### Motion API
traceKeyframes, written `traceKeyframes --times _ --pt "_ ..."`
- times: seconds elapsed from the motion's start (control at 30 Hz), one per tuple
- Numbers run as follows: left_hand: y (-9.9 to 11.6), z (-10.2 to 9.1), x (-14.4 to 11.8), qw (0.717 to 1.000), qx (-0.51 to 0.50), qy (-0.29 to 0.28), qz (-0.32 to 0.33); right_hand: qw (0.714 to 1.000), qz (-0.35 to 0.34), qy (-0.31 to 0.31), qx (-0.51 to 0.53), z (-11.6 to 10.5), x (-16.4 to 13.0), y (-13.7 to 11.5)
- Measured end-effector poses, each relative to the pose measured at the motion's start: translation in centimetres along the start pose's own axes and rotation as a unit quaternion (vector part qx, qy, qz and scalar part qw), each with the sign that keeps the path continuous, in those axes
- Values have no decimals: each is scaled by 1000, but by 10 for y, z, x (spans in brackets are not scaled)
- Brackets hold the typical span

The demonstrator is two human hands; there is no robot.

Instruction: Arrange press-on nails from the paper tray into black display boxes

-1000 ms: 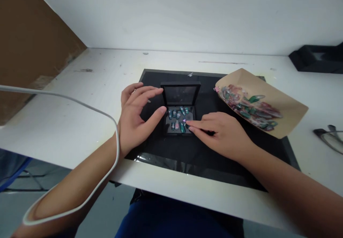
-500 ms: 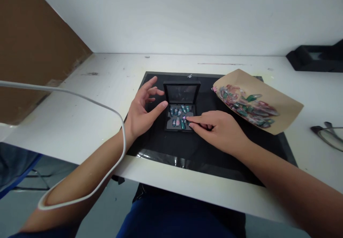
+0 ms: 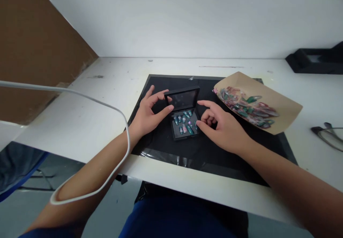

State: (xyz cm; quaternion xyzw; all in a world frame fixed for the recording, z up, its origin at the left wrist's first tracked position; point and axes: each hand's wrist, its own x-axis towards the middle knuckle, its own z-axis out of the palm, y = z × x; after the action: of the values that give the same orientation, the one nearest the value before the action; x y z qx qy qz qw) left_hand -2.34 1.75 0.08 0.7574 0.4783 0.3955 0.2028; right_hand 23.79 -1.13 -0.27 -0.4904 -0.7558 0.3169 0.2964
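Note:
A small black case [image 3: 177, 133] lies open on a black mat [image 3: 209, 152], its lid [image 3: 183, 99] raised. Several green and pink press-on nails [image 3: 185, 123] lie inside it. My left hand [image 3: 149, 115] grips the case's left side, thumb at the tray edge and fingers at the lid. On the case's right side rests my right hand [image 3: 223, 128], thumb by the tray's edge and index finger stretched toward the lid's corner.
A brown paper tray [image 3: 278, 107] with several more nails [image 3: 246, 106] lies on the mat's right. Glasses [image 3: 328, 134] lie at the far right, a black object [image 3: 314, 61] sits at the back right. A white cable [image 3: 88, 104] loops over my left forearm.
My right fingertip has left the nails and the hand now sits at the case's right edge. My left hand closed in on the case, which has turned slightly anticlockwise.

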Motion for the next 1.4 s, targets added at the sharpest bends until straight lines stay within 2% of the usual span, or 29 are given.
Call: traceKeyframes --times 0.1,0.17,0.2,0.27,0.33,0.4,0.47,0.57,0.77,0.93,1.23,1.4 --pt "4 -4 -1 997 63 18 44 999 -22 26 20 1 -3 0" --pt "5 -8 -2 992 89 11 87 994 -73 72 40 -1 -5 -1" --pt "5 -10 -3 989 95 -8 115 988 -108 101 37 -3 -6 -2" --pt "5 -14 -4 979 74 -79 175 973 -189 135 0 -9 -9 -6" --pt "6 -16 -7 964 11 -168 207 958 -261 100 -64 -15 -11 -8" --pt "8 -18 -9 951 -36 -227 205 948 -294 9 -121 -18 -13 -9" --pt "10 -18 -12 948 -29 -250 197 944 -285 -75 -150 -19 -13 -9" --pt "12 -15 -15 948 17 -247 201 946 -258 -129 -149 -16 -13 -9" --pt "14 -9 -18 943 39 -226 241 945 -230 -141 -183 -12 -16 -16" --pt "18 -5 -21 932 86 -254 245 933 -237 -132 -236 -10 -20 -20" --pt "19 -6 -21 931 88 -270 229 939 -227 -169 -196 -16 -19 -18" --pt "20 -3 -23 925 100 -257 260 921 -265 -156 -238 -15 -21 -22"
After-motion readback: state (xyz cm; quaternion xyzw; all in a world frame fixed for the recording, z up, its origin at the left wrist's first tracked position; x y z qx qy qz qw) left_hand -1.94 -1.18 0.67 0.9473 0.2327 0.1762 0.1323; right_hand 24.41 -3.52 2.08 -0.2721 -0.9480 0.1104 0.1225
